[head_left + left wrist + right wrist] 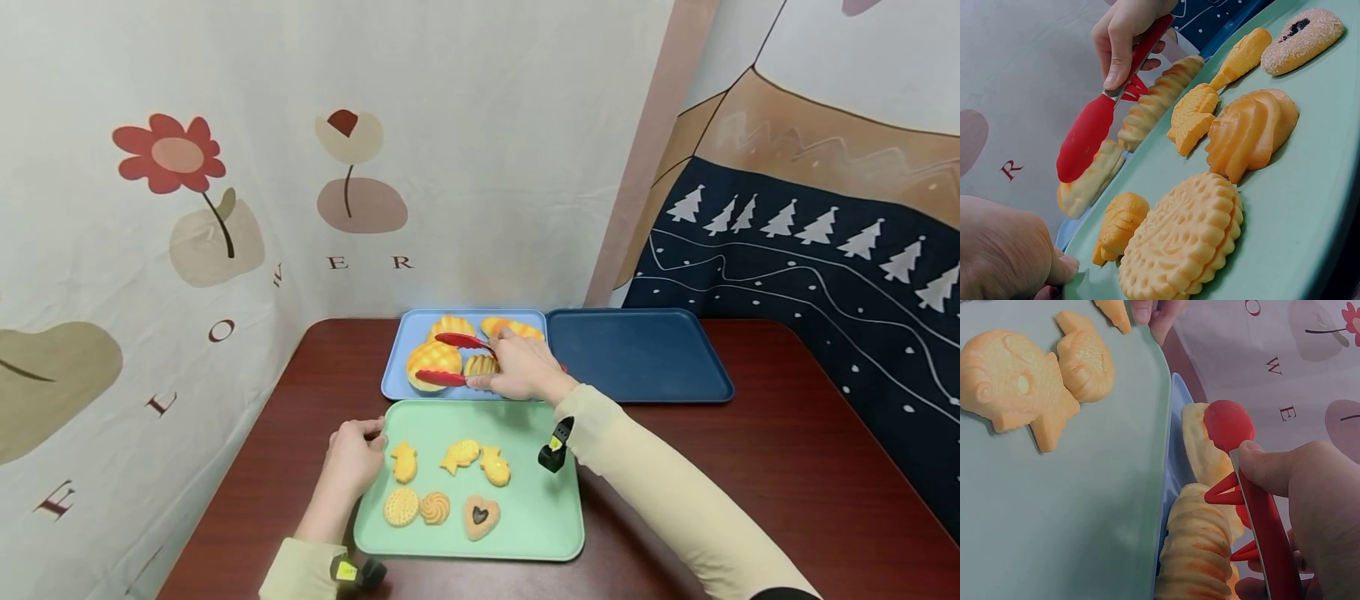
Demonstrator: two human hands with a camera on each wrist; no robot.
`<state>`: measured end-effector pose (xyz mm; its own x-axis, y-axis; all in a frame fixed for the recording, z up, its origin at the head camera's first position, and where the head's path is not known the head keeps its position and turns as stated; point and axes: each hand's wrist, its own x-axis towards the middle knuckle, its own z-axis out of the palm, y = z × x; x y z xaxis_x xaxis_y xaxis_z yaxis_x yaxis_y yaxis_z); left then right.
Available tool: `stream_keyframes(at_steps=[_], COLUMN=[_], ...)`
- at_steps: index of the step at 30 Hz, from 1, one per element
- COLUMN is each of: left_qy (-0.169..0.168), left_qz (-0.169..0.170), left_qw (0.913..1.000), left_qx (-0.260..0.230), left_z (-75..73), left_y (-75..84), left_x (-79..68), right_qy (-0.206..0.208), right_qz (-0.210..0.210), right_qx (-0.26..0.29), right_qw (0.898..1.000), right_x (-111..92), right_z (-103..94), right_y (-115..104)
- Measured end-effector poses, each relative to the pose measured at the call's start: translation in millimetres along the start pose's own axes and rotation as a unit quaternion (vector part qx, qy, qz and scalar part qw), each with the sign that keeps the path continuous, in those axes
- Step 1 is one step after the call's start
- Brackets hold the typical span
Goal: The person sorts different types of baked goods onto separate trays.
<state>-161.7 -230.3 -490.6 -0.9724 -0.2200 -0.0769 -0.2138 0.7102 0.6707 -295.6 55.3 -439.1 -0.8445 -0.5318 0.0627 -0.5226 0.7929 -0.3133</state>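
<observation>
My right hand point(527, 367) holds red-tipped tongs point(441, 379) over the light blue tray point(392, 377). Their two tips stand apart, overlapping a round scored bread point(435, 357) in the head view. Beside it lies a ridged twisted bread roll point(1194, 544), partly hidden under the hand. At the left rim of the green tray point(525, 525), my left hand point(354, 457) pinches the edge. On that tray are several fish-shaped cookies point(495, 467), a round dimpled cookie point(1179, 240), a swirl cookie point(435, 507) and a heart-shaped cookie point(481, 517) with a dark centre.
A dark blue tray point(637, 354) stands at the back right, against the light blue one. More breads, among them an orange-topped loaf point(513, 327), lie at the back of the light blue tray. Printed cloth point(480, 167) hangs behind the brown table point(750, 467).
</observation>
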Motion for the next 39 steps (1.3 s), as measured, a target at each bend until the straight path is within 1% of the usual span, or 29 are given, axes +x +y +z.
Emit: stream_keyframes(at_steps=[12, 18, 22, 30, 35, 39], left_qy=[0.001, 0.002, -0.001, -0.004, -0.007, -0.007], left_qz=[0.01, 0.016, 0.016, 0.016, 0.016, 0.017], left_qw=[0.9999, 0.9999, 0.9999, 0.9999, 0.9998, 0.9998], left_qx=[0.001, 0.002, 0.0, -0.003, -0.003, -0.001], left_z=[-0.1, 0.7, 0.4, 0.7, 0.1, 0.3], left_y=[0.8, 0.5, 0.3, -0.9, -0.8, -1.0], left_x=[1.3, 1.9, 2.0, 2.6, 3.8, 4.9], right_qy=[-0.009, -0.011, -0.007, 0.018, 0.039, 0.045], right_qz=[-0.005, -0.008, -0.012, -0.015, -0.021, -0.026], right_qx=[-0.005, 0.001, 0.002, 0.013, 0.022, 0.022], right_qw=[1.0, 1.0, 1.0, 1.0, 0.999, 0.998], right_x=[-1.3, -4.0, -7.2, -19.0, -31.3, -42.5], right_z=[-0.7, -6.0, -13.1, -31.0, -39.7, -45.6], right_y=[-1.4, -4.3, -7.5, -15.3, -17.2, -16.9])
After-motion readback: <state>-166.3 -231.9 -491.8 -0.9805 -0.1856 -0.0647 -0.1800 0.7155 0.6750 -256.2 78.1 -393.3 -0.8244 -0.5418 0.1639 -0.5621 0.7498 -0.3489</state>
